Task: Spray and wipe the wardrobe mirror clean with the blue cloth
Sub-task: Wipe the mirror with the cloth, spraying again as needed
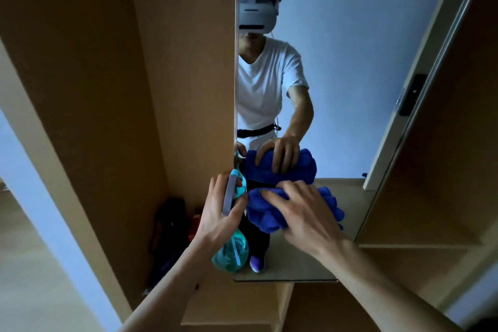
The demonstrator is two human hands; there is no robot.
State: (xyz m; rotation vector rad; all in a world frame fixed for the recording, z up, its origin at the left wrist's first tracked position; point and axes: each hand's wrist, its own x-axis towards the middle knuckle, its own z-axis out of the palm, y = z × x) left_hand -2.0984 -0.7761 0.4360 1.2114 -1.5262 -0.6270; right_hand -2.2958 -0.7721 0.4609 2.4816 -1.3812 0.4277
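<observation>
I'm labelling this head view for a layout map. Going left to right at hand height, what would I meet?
Dark bag → left hand gripping the spray bottle → blue cloth, held against the mirror by the right hand → wardrobe shelf.

A single wide-angle view, worn on the person's head, looks forward and down at the tall frameless wardrobe mirror (350, 62). It is close enough that both forearms enter from the bottom edge. The right hand (304, 213) grips a crumpled blue cloth (262, 213) against the glass, and the left hand (218, 213) holds a teal translucent plastic spray bottle (230, 253) just beside it. A light brown wooden wardrobe panel (183, 62) fills the left. The white head-worn headset (257, 10) shows reflected, facing the lens.
</observation>
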